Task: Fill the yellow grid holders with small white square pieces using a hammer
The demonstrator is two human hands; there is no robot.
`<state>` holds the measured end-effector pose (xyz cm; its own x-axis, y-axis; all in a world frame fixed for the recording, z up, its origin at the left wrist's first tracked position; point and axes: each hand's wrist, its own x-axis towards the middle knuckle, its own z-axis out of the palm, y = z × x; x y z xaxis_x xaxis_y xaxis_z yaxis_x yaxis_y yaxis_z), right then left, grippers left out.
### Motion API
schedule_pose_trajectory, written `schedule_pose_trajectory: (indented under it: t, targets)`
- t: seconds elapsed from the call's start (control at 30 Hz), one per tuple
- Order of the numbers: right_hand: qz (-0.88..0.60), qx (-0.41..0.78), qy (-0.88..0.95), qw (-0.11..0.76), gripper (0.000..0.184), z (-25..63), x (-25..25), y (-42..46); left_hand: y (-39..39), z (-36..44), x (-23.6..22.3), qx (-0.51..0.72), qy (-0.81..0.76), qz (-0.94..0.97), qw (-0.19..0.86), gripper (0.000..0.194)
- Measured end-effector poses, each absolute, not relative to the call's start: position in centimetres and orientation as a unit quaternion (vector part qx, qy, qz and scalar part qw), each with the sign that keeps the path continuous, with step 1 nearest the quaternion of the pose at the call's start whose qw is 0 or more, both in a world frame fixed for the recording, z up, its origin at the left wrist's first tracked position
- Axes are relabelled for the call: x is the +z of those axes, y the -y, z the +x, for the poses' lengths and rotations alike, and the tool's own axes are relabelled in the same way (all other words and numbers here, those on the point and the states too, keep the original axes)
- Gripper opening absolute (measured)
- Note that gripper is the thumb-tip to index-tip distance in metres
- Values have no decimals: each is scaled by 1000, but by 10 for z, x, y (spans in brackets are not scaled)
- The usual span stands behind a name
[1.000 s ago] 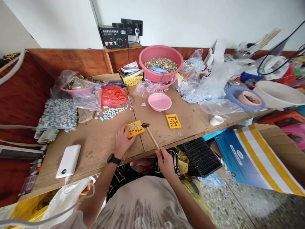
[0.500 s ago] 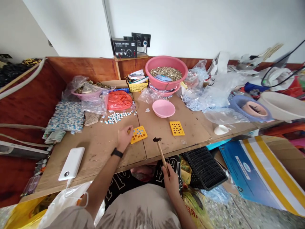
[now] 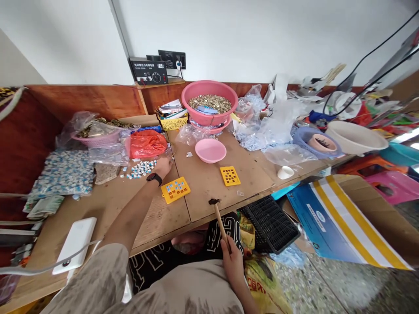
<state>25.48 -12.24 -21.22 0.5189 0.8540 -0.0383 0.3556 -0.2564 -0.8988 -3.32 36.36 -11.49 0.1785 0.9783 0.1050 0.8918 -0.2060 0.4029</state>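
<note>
My left hand (image 3: 163,165) reaches far forward to a scatter of small blue-and-white pieces (image 3: 139,168) on the wooden table (image 3: 108,209); its fingers curl down among them, and what they hold is hidden. A yellow grid tray (image 3: 175,189) with several pieces set in it lies just right of my wrist. My right hand (image 3: 231,259) is closed round the wooden handle of a small hammer (image 3: 218,219), whose dark head hangs over the table's front edge. A second yellow grid tray (image 3: 229,175) lies farther right.
A small pink bowl (image 3: 210,150) and a big pink basin (image 3: 209,102) of metal bits stand behind the trays. Plastic bags, a red bag (image 3: 146,143) and baskets crowd the back. A white power bank (image 3: 74,244) lies front left. A black crate (image 3: 270,223) sits below the table edge.
My left hand left the yellow tray and stretched forward to the loose pieces. My right hand drew the hammer back from the tray toward my body.
</note>
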Motion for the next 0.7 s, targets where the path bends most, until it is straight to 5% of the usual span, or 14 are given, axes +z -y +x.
schedule_pose_trajectory:
  t: [0.23, 0.4, 0.6, 0.7]
  targets:
    - [-757, 271, 395, 445, 95, 259, -224, 114, -350, -46, -121, 237, -611, 738, 161, 16]
    - [-742, 295, 399, 451, 90, 259, -224, 117, -309, -59, -133, 308, -555, 741, 220, 32]
    - [-745, 272, 398, 461, 95, 259, -221, 112, -239, -99, -144, 478, -523, 506, 492, 67]
    - [-742, 265, 415, 454, 94, 260, -217, 108, -210, -116, -140, 493, -540, 428, 531, 73]
